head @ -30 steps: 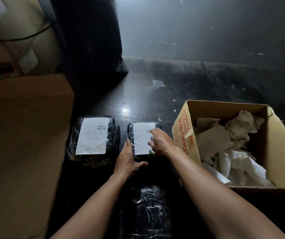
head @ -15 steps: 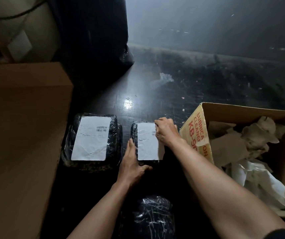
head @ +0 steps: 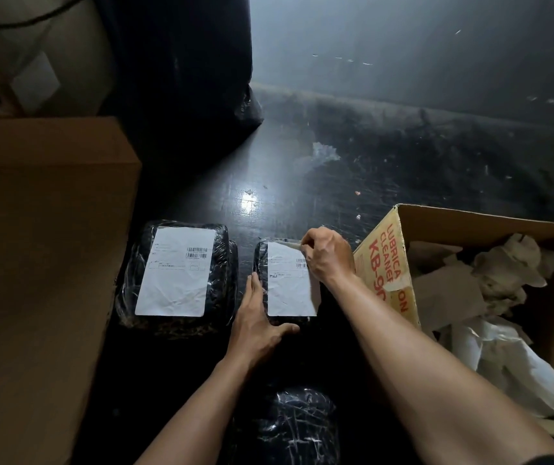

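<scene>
Two black plastic-wrapped parcels lie side by side on the dark floor. The larger parcel (head: 176, 275) on the left carries a white shipping label. The smaller parcel (head: 287, 280) to its right has a white label (head: 290, 286) too. My left hand (head: 257, 320) rests against the near left corner of the smaller parcel, fingers straight along its side and thumb across its near edge. My right hand (head: 327, 255) is at the label's far right corner, fingers curled, pinching a lifted strip at the label's top edge. A third black wrapped parcel (head: 290, 426) lies near me between my forearms.
A closed brown carton (head: 41, 263) fills the left side. An open cardboard box (head: 382, 263) with red lettering, full of crumpled paper, stands at the right. A black bag (head: 185, 72) rises at the back. Bare dark floor stretches beyond the parcels.
My right hand moved from the label's middle up to its far right corner and now pinches a lifted strip there. My left hand has kept its place at the parcel's near left corner.
</scene>
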Tool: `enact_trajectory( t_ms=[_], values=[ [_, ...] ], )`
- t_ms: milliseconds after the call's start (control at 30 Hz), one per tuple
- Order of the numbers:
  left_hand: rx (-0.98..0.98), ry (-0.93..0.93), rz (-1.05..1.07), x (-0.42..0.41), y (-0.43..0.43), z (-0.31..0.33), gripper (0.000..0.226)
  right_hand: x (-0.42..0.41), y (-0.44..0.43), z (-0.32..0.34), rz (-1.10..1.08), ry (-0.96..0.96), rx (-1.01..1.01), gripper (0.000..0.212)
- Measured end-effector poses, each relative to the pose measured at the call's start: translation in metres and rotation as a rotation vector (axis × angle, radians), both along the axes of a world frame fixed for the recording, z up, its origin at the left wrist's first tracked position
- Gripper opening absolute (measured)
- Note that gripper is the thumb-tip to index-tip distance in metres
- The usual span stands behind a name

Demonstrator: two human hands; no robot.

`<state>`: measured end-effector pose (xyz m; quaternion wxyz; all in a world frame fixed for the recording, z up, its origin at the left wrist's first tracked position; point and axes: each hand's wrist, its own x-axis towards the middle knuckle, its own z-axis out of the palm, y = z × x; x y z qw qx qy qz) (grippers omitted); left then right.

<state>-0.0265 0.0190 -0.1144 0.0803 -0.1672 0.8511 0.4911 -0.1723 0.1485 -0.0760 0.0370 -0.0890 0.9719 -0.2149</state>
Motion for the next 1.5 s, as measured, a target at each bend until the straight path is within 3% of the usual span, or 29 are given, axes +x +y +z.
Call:
enact_trajectory(
  t_ms=[300,467,567,633,800,1200,1500],
  values=[
    [0.013,0.009,0.023,0.003,0.000,0.000,0.134,0.015,0.002,-0.003,0.045,0.046,-0.049,0.011],
    [0.022,0.015,0.031,0.003,0.001,0.001,0.133,0.007,0.000,0.000,0.001,-0.137,-0.114,0.052],
    [0.032,0.015,0.037,0.003,0.001,0.000,0.133,0.000,-0.005,-0.003,0.012,-0.114,-0.091,0.025],
    [0.045,0.019,0.041,0.003,0.001,-0.001,0.133,-0.002,-0.005,-0.003,0.014,-0.111,-0.119,0.019],
    [0.055,0.033,0.048,0.005,0.000,-0.002,0.132,-0.007,-0.009,-0.001,0.018,-0.233,-0.156,0.021],
    [0.094,0.024,0.084,0.006,0.001,-0.008,0.129,0.021,-0.013,-0.009,0.022,0.052,-0.227,0.014],
    [0.055,0.030,0.091,0.003,0.002,-0.009,0.129,0.035,-0.012,-0.011,0.010,0.095,-0.308,0.009]
  ],
)
